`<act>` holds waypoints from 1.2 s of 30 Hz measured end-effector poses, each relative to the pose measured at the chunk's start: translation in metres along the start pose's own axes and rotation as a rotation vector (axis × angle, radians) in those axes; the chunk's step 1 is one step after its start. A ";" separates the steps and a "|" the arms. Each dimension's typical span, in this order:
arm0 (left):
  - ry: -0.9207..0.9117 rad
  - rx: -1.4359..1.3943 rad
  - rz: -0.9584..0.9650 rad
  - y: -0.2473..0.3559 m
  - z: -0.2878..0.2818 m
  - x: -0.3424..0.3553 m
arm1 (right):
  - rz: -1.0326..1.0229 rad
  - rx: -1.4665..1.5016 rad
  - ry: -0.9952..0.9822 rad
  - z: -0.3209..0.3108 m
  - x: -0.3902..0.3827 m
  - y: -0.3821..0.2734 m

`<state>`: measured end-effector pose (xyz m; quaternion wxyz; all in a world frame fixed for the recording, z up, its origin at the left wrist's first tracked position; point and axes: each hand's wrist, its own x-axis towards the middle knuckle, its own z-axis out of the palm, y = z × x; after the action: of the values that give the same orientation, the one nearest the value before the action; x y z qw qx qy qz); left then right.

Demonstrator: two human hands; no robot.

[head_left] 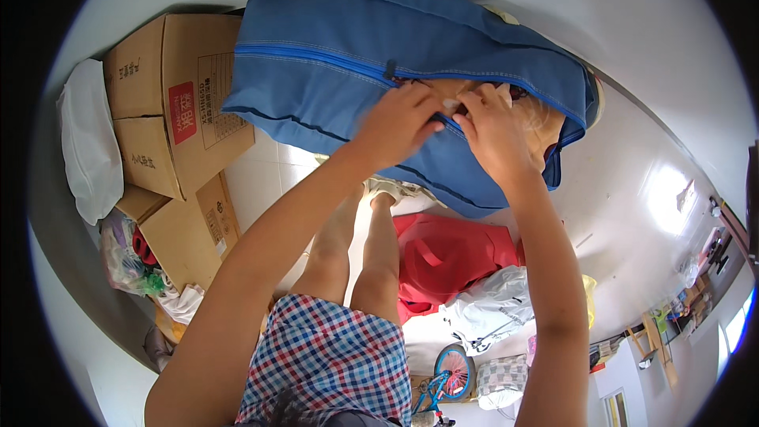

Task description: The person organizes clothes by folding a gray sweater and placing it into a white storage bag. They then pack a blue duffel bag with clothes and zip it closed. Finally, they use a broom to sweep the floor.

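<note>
A large blue fabric storage bag lies before me, its long zipper partly undone. Through the gap on the right show a tan-brown item and some crinkled clear plastic. At the left end of the gap, my left hand has its fingers curled over the lower zipper edge, the thumb on the near side. Close by on the right, my right hand is closed at the same edge, fingertips bent into the opening. Its fingers partly hide what they touch. A dark zipper pull sits just beyond my left hand.
Cardboard boxes are stacked at the left, beside a white bag and a filled clear plastic bag. Near my legs lie a red bag and a white plastic bag. A small blue bicycle stands behind.
</note>
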<state>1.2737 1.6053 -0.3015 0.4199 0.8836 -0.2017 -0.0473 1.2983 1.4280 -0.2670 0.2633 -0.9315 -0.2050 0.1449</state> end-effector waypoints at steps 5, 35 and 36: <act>0.028 -0.052 -0.021 0.004 0.011 0.002 | 0.033 -0.092 -0.553 0.013 0.033 0.021; 0.267 0.080 -0.061 -0.017 0.050 -0.008 | -0.307 -0.119 0.121 -0.010 0.040 0.000; 0.280 0.079 -0.050 -0.017 0.050 -0.007 | -0.342 -0.166 0.108 -0.003 0.050 0.007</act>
<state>1.2601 1.5809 -0.3470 0.4075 0.9022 -0.1208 0.0738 1.3450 1.4440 -0.2761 0.2170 -0.9080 -0.3570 0.0303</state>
